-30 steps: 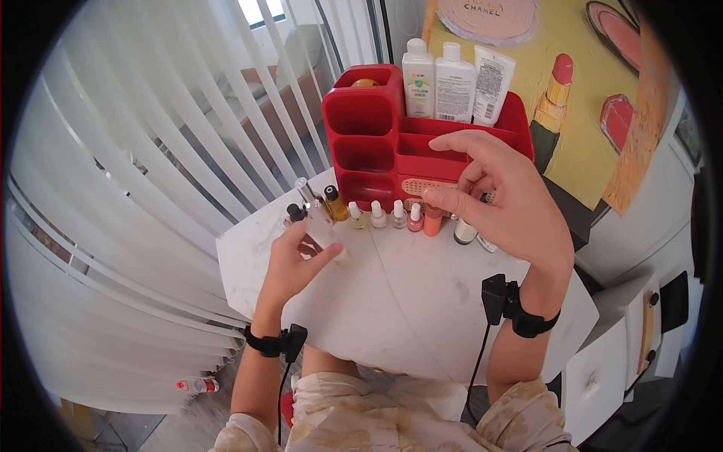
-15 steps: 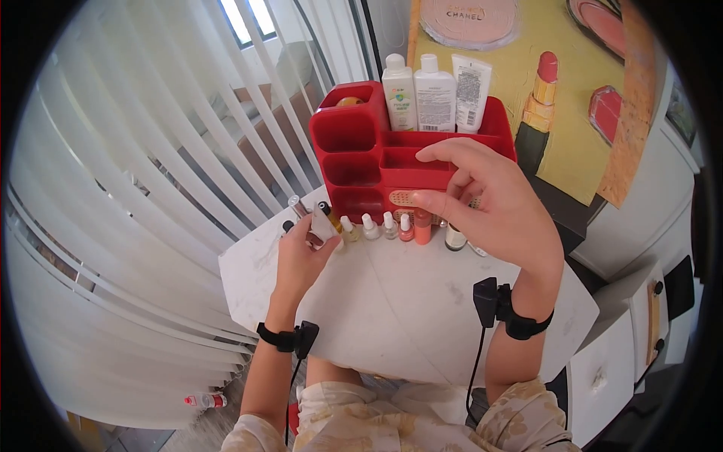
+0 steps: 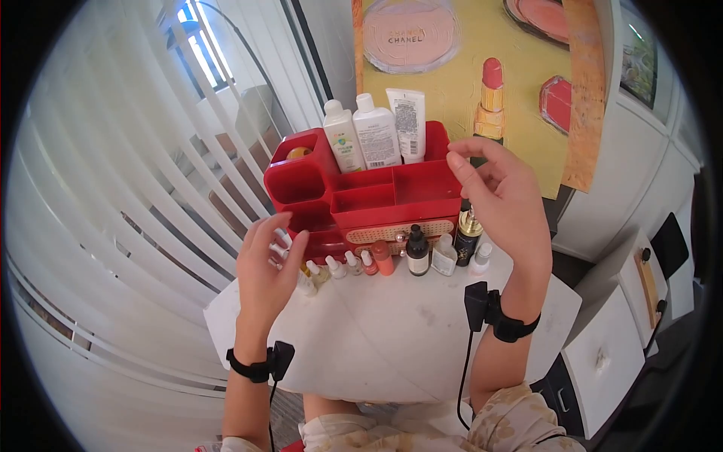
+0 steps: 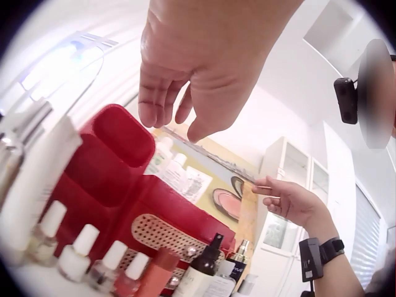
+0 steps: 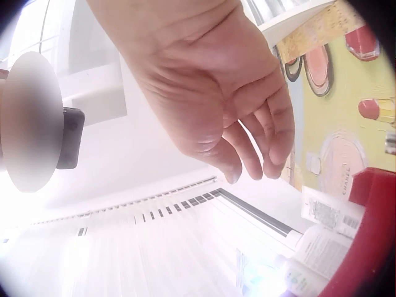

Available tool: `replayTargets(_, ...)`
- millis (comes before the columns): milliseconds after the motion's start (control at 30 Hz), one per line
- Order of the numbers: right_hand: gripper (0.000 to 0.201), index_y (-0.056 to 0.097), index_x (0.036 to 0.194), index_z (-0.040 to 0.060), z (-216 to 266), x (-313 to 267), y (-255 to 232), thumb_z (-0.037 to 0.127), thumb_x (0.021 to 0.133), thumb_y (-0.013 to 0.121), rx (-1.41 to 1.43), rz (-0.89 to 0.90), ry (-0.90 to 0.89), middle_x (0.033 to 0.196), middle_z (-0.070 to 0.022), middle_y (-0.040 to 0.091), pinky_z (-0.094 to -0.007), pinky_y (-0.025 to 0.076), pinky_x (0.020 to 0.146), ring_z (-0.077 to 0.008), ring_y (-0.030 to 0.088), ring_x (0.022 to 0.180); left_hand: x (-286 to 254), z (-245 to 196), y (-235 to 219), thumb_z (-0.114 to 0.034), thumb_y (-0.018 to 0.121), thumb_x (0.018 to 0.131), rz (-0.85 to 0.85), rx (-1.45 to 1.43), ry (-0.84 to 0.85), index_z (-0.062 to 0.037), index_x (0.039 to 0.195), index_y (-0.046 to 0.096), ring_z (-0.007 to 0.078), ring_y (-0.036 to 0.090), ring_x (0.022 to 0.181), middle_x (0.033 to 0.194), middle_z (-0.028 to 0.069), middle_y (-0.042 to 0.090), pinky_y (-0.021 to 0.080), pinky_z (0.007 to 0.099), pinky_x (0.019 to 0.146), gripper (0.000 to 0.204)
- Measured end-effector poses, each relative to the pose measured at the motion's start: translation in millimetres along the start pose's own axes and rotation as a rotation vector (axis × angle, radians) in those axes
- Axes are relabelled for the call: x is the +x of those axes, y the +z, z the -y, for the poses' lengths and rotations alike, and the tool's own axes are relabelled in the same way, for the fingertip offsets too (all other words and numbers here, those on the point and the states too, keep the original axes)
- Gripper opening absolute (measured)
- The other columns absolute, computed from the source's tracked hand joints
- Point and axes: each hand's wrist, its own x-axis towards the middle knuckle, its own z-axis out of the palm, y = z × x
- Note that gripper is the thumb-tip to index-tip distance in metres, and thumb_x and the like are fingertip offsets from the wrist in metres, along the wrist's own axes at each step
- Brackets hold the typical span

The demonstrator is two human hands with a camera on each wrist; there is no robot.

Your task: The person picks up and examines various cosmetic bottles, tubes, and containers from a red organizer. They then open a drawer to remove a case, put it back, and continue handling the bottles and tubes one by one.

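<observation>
My left hand (image 3: 265, 275) is raised in front of the left side of the red organizer (image 3: 426, 202), fingers loosely bent and holding nothing. Behind its fingers, some bottles are partly hidden. In the left wrist view the same hand (image 4: 192, 74) hangs above the organizer, apart from it. The right hand (image 3: 506, 203) hovers at the organizer's right end, above a black and gold bottle (image 3: 468, 242), with nothing in its grip. Along the organizer's front stand small polish bottles, an orange bottle (image 3: 382, 260) and a dark dropper bottle (image 3: 417, 253).
White bottles (image 3: 376, 134) and a white tube (image 3: 409, 124) stand in the organizer's back. It rests on a marble-look table (image 3: 376, 331). Vertical blinds (image 3: 135, 226) hang at the left; a painted board (image 3: 452, 83) stands behind.
The left hand has let go of the white item it held at the left and risen. The head view has shifted, showing more bottles at the right. Both hands remain raised.
</observation>
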Motion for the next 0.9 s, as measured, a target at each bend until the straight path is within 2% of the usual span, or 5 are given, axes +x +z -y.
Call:
replayTargets(33, 0.03, 0.069, 0.118, 0.0026, -3, 2, -3, 0.026, 0.099, 0.068, -0.026, 0.0, 0.011, 0.077, -0.0011, 0.063, -0.0223, 0.044, 0.064, -0.007, 0.054, 0.068, 11, -7, 6, -0.01, 0.078, 0.087, 0.025, -0.014, 0.066, -0.0013, 0.116, 0.067, 0.0142, 0.062, 0.075, 0.106, 0.0096, 0.066, 0.054, 0.0276, 0.064, 0.031)
replayTargets(167, 0.029, 0.07, 0.117, 0.0028, 3, 2, -7, 0.026, 0.099, 0.069, 0.046, -0.06, 0.042, 0.078, -0.0004, 0.064, -0.022, 0.044, 0.063, -0.0064, 0.054, 0.068, 57, -47, 31, -0.01, 0.077, 0.088, 0.195, -0.099, 0.129, -0.002, 0.118, 0.066, 0.017, 0.067, 0.086, 0.111, 0.0128, 0.066, 0.056, 0.0287, 0.069, 0.033)
replayTargets(367, 0.024, 0.07, 0.109, -0.002, 8, -1, -16, 0.018, 0.097, 0.07, 0.094, -0.109, 0.037, 0.089, -0.0068, 0.07, -0.0256, 0.049, 0.062, -0.0089, 0.058, 0.067, 131, -63, 95, -0.03, 0.077, 0.089, 0.099, 0.014, 0.481, 0.0015, 0.129, 0.057, 0.035, 0.065, 0.108, 0.119, 0.0219, 0.063, 0.053, 0.042, 0.093, 0.054)
replayTargets(667, 0.021, 0.07, 0.107, -0.0019, 13, -2, -20, 0.017, 0.097, 0.07, 0.175, -0.157, 0.05, 0.092, -0.0058, 0.071, -0.0245, 0.05, 0.062, -0.008, 0.058, 0.068, 178, -85, 168, -0.041, 0.076, 0.088, 0.179, 0.306, 0.399, 0.0049, 0.136, 0.051, 0.0478, 0.057, 0.12, 0.131, 0.0316, 0.055, 0.049, 0.0499, 0.101, 0.071)
replayTargets(900, 0.021, 0.07, 0.107, -0.0014, 17, -2, -24, 0.017, 0.097, 0.07, 0.176, -0.194, 0.096, 0.089, -0.0045, 0.07, -0.0238, 0.047, 0.059, -0.0067, 0.056, 0.065, 188, -64, 186, -0.036, 0.08, 0.083, 0.197, 0.161, 0.264, 0.0019, 0.133, 0.056, 0.0462, 0.057, 0.123, 0.134, 0.0314, 0.053, 0.05, 0.0473, 0.101, 0.067)
